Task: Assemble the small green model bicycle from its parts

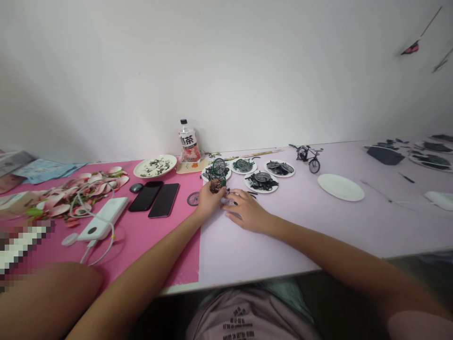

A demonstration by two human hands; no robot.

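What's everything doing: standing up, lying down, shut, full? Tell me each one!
Bottle: upright, cap on.
Two phones: lying flat, screens dark.
Model bicycle: standing upright.
Four small plates: loaded with dark parts.
White cable: loosely looped.
Left hand: gripping a dark piece.
Right hand: fingers bent, grip unclear.

two dark phones (164, 200) lie near a white power bank (110, 212), a bottle (190, 146) behind

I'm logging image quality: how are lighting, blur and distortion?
Head view: soft light, wall shaded unevenly; head view: dark parts at far right look blurred; head view: right forearm seems stretched toward the corner; head view: dark piece in left hand lacks clear detail.
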